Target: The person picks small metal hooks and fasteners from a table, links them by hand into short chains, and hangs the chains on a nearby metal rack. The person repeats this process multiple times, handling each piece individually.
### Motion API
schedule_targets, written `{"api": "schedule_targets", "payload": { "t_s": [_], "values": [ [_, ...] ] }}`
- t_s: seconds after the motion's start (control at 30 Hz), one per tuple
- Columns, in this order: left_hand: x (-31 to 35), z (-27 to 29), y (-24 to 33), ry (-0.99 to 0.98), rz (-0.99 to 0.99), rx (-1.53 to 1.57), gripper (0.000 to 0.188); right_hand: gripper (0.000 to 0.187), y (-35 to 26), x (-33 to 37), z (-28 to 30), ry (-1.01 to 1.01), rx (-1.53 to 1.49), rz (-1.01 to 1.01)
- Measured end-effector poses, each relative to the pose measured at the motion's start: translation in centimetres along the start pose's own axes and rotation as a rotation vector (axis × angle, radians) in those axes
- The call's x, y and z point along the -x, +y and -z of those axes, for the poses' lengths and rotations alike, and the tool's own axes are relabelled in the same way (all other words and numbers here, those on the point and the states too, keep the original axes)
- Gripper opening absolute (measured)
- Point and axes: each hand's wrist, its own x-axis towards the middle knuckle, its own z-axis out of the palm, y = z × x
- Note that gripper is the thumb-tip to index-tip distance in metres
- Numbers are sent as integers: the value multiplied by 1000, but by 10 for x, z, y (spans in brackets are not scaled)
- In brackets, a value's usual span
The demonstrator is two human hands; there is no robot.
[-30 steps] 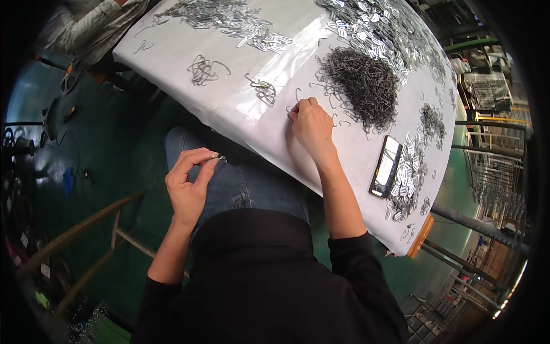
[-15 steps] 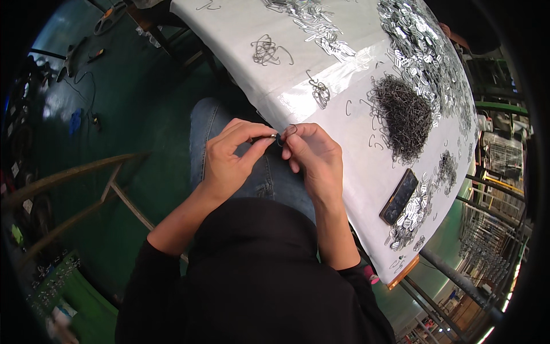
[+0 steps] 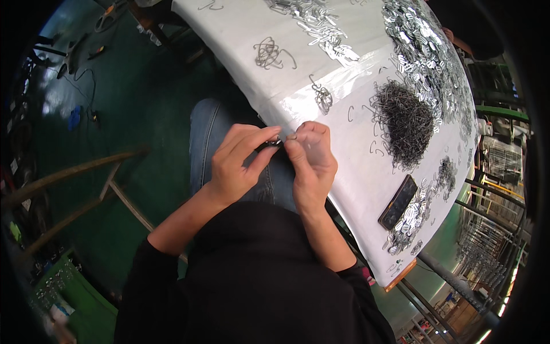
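Observation:
Above my lap, at the edge of the white-covered table [image 3: 358, 129], both hands are raised close together. Between thumb and forefinger my left hand [image 3: 238, 163] pinches a small dark, shiny metal piece [image 3: 275, 141]; its exact shape is mostly hidden by the fingers. Just to the right, my right hand [image 3: 312, 169] is closed, thumb against forefinger, its tips slightly blurred and almost touching the left fingertips. Whatever it holds cannot be made out. To the right on the table lies a dark heap of bent wire hooks [image 3: 407, 126].
Flat silver slotted pieces [image 3: 421, 57] spread along the far right, with more near the phone [image 3: 398, 202]. Small wire tangles [image 3: 267, 54] lie further off. A wooden rail [image 3: 71, 172] stands at left. Another person's dark sleeve [image 3: 478, 34] shows at the upper right.
My right hand has shifted slightly left and its fingers have curled in. The curved wire that showed at its fingertips is no longer distinct. The left fingers have turned a little around the metal piece.

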Motion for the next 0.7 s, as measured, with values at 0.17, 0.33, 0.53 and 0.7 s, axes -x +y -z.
{"api": "schedule_targets", "payload": {
  "t_s": [0.17, 0.33, 0.53, 0.7],
  "values": [
    [-50, -17, -45, 33, 17, -43, 20, 9, 1, 5, 8, 5, 63, 40],
    [-151, -112, -99, -242, -74, -96, 13, 9, -2, 12, 17, -20, 82, -19],
    [-195, -184, -112, -656, 86, -493, 11, 7, 3, 14, 25, -3, 152, 7],
    [-194, -182, -109, -652, -114, -589, 11, 7, 4, 18, 30, -14, 175, -1]
  ]
}}
